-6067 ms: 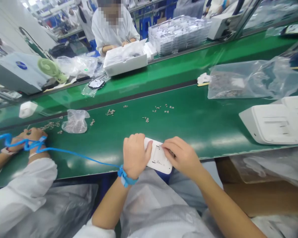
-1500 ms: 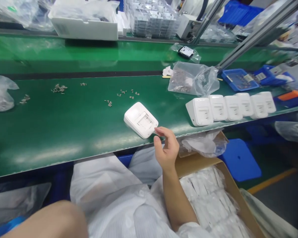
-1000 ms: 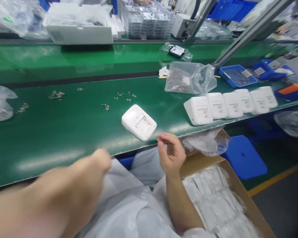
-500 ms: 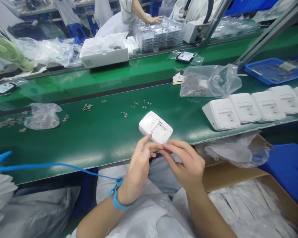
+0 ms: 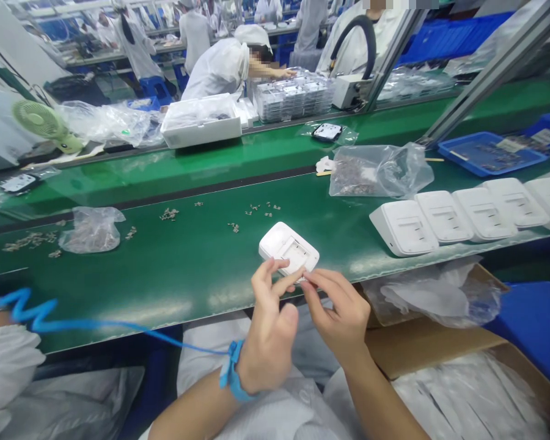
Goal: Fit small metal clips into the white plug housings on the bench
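A white plastic housing [image 5: 288,247] with a rectangular recess lies on the green bench, at the front edge. My left hand [image 5: 272,324], with a blue wrist strap [image 5: 233,373], has its fingers apart, the fingertips over the lower part of the housing. My right hand [image 5: 339,308] is closed in a pinch at the housing's near right corner; whatever lies between its fingertips is too small to make out. Small metal pieces [image 5: 233,227] are scattered beyond the housing.
Several white housings [image 5: 406,227] stand in a row at the right. Bags of small parts [image 5: 91,231] [image 5: 355,174] and a blue tray [image 5: 490,153] lie on the bench. An open carton [image 5: 421,342] is below right. A coiled blue cord [image 5: 96,324] crosses at left. People work behind.
My left hand has turned, its fingers spreading over the housing's lower part. My right hand stays pinched near the same corner. The view has tilted up, showing more of the people behind.
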### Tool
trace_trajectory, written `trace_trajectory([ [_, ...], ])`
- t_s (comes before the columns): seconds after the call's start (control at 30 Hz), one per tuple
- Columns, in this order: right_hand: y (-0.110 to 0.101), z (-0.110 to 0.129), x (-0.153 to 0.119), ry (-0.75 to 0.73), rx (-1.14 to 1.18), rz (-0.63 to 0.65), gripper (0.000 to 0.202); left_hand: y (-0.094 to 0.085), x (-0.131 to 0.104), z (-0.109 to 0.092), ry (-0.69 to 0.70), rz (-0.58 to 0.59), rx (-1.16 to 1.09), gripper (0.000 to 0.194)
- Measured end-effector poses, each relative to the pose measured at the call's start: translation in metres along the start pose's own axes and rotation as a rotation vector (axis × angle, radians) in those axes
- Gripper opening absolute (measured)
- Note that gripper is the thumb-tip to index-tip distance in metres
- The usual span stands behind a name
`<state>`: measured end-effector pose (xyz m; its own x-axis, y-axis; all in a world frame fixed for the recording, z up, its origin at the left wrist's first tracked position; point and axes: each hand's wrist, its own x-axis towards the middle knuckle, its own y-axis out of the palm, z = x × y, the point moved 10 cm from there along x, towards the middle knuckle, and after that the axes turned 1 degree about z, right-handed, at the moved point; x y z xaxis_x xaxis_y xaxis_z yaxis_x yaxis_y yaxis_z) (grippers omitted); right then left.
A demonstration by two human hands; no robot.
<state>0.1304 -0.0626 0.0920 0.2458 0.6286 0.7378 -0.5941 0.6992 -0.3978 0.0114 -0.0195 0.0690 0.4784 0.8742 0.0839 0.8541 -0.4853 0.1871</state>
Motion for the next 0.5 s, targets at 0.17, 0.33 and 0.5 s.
trace_trajectory([
  [0.17,0.002,-0.023,0.004,0.257,0.213,-0.049,0.012,0.014,-0.007,-0.007,0.219,0.103,0.151,0.064],
  [0.33,0.013,-0.071,0.007,0.438,0.336,-0.007,0.021,-0.012,0.043,-0.013,0.337,0.035,0.642,0.037],
  [0.5,0.029,-0.078,0.025,0.212,0.053,0.115,0.011,-0.011,0.100,0.000,0.390,0.169,1.295,0.037],
])
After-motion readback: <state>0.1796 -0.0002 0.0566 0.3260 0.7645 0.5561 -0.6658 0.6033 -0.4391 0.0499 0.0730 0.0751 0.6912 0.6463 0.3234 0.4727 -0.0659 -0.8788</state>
